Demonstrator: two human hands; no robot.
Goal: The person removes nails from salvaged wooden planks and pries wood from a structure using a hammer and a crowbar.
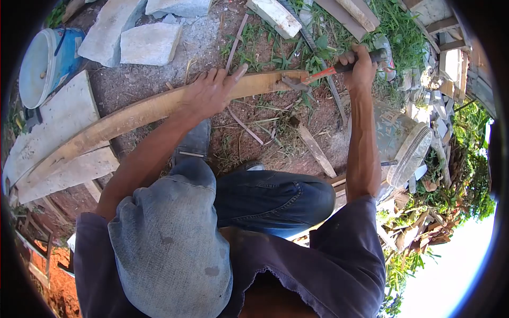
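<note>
A long wooden plank (pixel 143 109) runs across in front of me, looking bowed in this wide view. My left hand (pixel 209 94) grips it right of its middle, fingers over the far edge and thumb stretched along the wood. At the plank's right end, my right hand (pixel 360 69) is wrapped around the black grip of a claw hammer (pixel 319 74) with an orange-red shaft. The hammer's metal head rests at the plank's end; whether its claw has hold of a nail is too small to tell.
Pale stone slabs (pixel 151 43) and a blue bucket (pixel 40 69) lie at upper left. Flat boards (pixel 69 172) sit beneath the plank's left end. A grey bucket (pixel 400 138) lies at right, near a loose wood strip (pixel 315 148) and scrap wood.
</note>
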